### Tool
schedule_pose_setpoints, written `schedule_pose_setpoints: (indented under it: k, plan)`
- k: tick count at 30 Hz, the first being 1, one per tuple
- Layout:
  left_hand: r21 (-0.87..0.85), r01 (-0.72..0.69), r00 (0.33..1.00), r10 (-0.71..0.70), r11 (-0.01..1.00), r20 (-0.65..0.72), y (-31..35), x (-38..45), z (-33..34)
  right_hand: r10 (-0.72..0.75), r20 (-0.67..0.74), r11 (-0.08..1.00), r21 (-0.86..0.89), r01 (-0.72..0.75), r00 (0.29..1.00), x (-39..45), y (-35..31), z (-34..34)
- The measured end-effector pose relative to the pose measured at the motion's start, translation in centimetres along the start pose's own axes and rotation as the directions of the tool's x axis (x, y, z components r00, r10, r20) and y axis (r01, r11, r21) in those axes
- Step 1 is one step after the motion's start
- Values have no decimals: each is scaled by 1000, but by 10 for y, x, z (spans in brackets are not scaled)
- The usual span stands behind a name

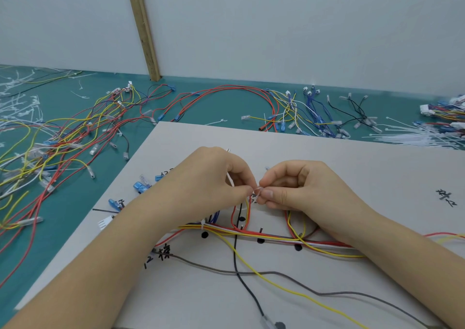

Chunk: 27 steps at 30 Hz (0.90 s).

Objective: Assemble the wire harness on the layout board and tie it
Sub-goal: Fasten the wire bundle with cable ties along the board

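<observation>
Closest to the camera on the grey layout board [352,167], a yellow wire [284,288], a grey wire [297,278] and a black wire [245,286] trail off toward the near edge, crossing each other on the way. Just past them the wire bundle [271,237], red, yellow and white strands together, runs left to right across the board, long axis side to side, past black pegs [261,231] and black dots marked on the board. Right above that, both hands meet over the middle of the board: the left hand [214,180] and right hand [299,185] each have fingers curled in, thumb and forefinger pinching the same small white cable tie [257,190] between them, its tail sticking up and left behind the left fingers. Red and yellow wires loop up from the bundle under the hands, which hide where the tie goes around. One white tie [202,225] is already on the bundle near the left forearm. Blue connectors [139,186] lie near the board's left edge, with black handwriting beside them and more at the right edge. Beyond the board, the green table [75,203] is a mess: loose wires [63,137] piled left, another batch [302,112] along the far edge, white cable ties [425,135] heaped at the far right. A wooden strip [142,26] leans on the wall.
</observation>
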<state>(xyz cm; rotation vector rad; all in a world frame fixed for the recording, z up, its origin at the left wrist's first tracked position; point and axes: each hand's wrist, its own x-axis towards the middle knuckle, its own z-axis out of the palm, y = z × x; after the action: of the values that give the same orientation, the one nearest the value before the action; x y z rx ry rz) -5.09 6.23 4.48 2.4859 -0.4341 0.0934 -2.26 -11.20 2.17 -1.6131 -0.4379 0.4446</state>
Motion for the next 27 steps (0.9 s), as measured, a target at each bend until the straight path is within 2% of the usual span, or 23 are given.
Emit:
schedule_pose_setpoints:
  k: [11, 17, 23, 27]
  plan:
    - [-12, 4, 1000, -4, 1000, 0, 2, -1, 0, -24, 8, 1000, -2, 24, 1000, -1, 0, 0]
    - [-60, 41, 999, -42, 997, -15, 0, 0, 1, -58, -34, 995, -81, 55, 998, -1, 1, 1]
    - [-99, 72, 997, -72, 992, 3, -1, 2, 1, -102, -61, 994, -33, 100, 993, 0, -1, 5]
    - [-126, 88, 996, -86, 988, 21, -2, 1, 0, -77, -26, 997, 29, 78, 997, -1, -3, 5]
